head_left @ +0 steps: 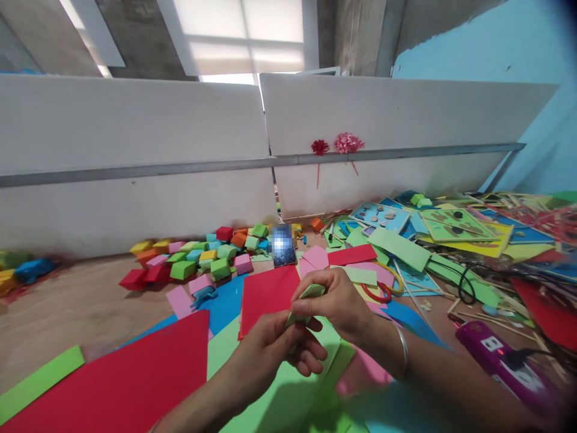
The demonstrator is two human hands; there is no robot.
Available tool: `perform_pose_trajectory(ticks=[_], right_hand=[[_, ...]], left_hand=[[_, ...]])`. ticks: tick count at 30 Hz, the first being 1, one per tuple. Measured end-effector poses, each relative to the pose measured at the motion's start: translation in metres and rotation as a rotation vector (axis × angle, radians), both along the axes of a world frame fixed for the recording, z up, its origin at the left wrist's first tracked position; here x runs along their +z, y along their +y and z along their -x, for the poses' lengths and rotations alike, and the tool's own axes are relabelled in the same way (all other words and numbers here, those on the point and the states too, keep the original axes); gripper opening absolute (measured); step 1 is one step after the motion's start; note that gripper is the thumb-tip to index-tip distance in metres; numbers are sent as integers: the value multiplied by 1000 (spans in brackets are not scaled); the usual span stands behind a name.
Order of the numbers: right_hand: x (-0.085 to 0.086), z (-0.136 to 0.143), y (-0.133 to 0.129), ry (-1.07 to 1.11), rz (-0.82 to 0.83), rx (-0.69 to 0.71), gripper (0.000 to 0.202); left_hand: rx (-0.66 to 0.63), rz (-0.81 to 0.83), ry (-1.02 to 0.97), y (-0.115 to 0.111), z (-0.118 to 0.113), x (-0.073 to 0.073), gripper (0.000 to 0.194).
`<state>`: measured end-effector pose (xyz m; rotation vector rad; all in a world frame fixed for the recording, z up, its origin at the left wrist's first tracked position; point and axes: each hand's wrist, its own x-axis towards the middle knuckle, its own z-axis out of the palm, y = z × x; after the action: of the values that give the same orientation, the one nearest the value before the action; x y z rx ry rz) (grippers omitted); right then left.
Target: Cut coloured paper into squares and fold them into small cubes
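Both hands meet in front of me over sheets of coloured paper. A small folded piece of light green paper (312, 292) is pinched between the thumb and fingers of my right hand (333, 304), which wears a silver bangle. The lower end of the same piece sits between the thumb and index finger of my left hand (282, 343); its other fingers are curled beneath. Under the hands lie a light green sheet (270, 397) and a red sheet (265, 294). A larger red sheet (148, 379) is at the lower left.
Small folded paper cubes (220, 269) lie in a pile by the white panel (135, 210). A phone (283, 246) stands behind the red sheet. Paper strips, sticks and picture cards (457, 224) crowd the right side, with a purple power strip (500, 358) nearer.
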<state>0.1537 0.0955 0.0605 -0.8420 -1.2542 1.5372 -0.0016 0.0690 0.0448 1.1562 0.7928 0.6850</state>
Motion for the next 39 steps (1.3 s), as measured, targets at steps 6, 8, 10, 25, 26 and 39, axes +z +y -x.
perform_pose_trajectory(ticks=[6, 8, 10, 25, 26, 39], right_hand=[[0, -7, 5, -63, -185, -27, 26], [-3, -7, 3, -107, -239, -67, 23], [-5, -6, 2, -160, -272, -60, 26], [16, -21, 6, -213, -394, 75, 32], [15, -20, 5, -226, -395, 73, 33], [9, -15, 3, -447, -565, -181, 34]], left_hand=[[-37, 14, -2, 2, 5, 2, 52], [-39, 4, 15, 2, 4, 1, 53], [11, -24, 20, 2, 2, -1, 53], [38, 227, -260, 13, 12, 3, 35], [19, 243, -272, 13, 12, 2, 35], [122, 127, -93, 9, 6, 1, 45]])
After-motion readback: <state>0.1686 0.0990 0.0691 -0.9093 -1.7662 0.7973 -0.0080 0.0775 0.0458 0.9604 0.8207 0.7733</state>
